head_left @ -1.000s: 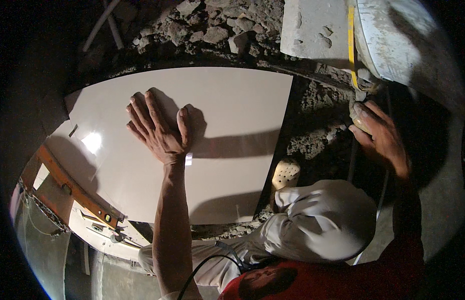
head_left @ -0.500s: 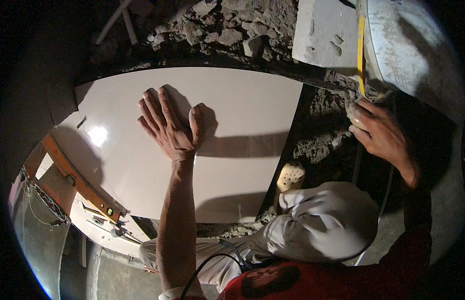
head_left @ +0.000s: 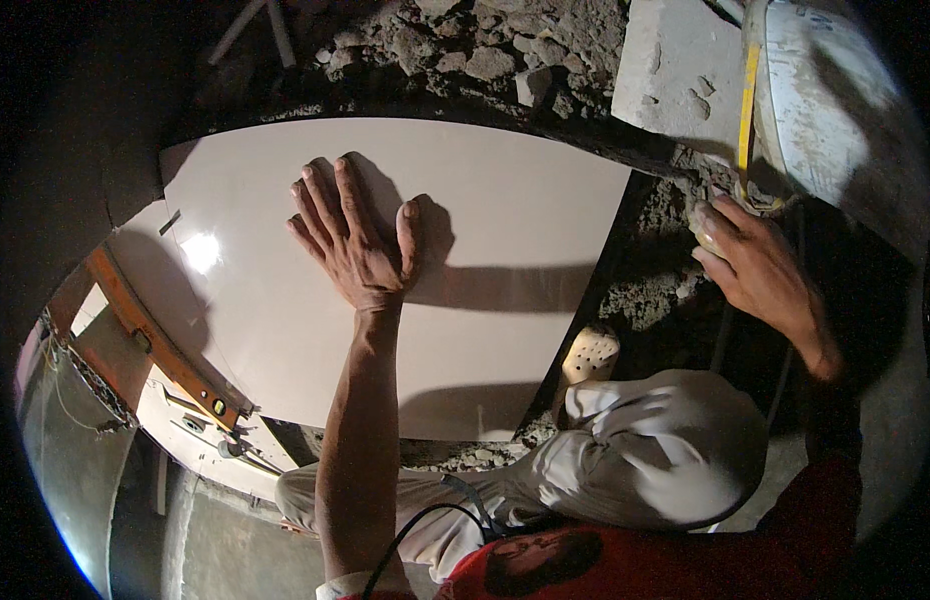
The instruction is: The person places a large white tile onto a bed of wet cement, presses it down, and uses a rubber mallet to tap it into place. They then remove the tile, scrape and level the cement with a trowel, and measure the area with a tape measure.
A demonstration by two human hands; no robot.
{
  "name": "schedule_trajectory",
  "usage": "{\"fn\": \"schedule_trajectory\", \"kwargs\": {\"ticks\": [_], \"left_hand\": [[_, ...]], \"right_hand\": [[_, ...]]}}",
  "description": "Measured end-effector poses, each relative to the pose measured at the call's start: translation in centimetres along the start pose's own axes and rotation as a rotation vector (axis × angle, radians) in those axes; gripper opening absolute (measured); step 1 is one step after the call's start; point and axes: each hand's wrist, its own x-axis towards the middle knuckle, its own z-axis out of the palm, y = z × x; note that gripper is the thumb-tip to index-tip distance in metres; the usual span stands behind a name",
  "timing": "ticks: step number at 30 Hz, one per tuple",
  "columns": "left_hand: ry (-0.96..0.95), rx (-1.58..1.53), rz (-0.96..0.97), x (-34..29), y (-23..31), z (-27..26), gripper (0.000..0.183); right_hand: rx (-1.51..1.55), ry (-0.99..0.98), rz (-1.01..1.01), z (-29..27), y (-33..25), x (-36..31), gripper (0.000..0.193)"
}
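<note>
- Head view: A person's left hand (head_left: pixel 357 240) lies palm down on a large, glossy white panel (head_left: pixel 505 215), its fingers spread and gripping nothing. The panel fills the middle of the frame, with a shadow running to the right from the wrist.
- Head view: At right of centre, the right hand (head_left: pixel 760 262) curls its fingers around a small pale object (head_left: pixel 705 237), which they partly hide; its kind cannot be told. Dark, crumbly soil (head_left: pixel 640 300) lies between this hand and the panel's right edge.
- Head view: A yellow strip (head_left: pixel 750 105) runs down at upper right toward the right hand, between a pale block (head_left: pixel 675 65) and a white, rounded container (head_left: pixel 830 110).
- Head view: Broken rubble (head_left: pixel 485 60) lies along the top of the frame, beyond the panel's far edge.
- Head view: An orange spirit level (head_left: pixel 165 345) lies at lower left, beside the panel.
- Head view: A perforated pale shoe (head_left: pixel 592 355) shows below the panel's right edge, just above a bent knee in light trousers (head_left: pixel 675 450) at lower right of centre.
</note>
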Motion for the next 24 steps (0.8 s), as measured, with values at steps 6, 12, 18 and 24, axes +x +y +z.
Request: {"fn": "schedule_trajectory", "kwargs": {"ticks": [6, 12, 18, 24], "left_hand": [[-0.031, 0.017, -0.035, 0.1, 0.2, -0.3, 0.085], [-0.019, -0.011, -0.029, -0.1, 0.2, -0.3, 0.086], [-0.013, -0.031, -0.031, 0.0, 0.0, 0.1, 0.089], [-0.014, -0.035, -0.035, 0.0, 0.1, 0.0, 0.090]], "right_hand": [[-0.068, -0.012, -0.040, -3.7, 0.8, -0.3, 0.034], [0.132, 0.111, -0.167, 0.1, 0.5, 2.6, 0.045], [0.089, 0.121, -0.173, 3.0, 0.5, 2.8, 0.048], [0.112, 0.117, -0.259, 3.3, -0.1, 4.5, 0.045]]}}
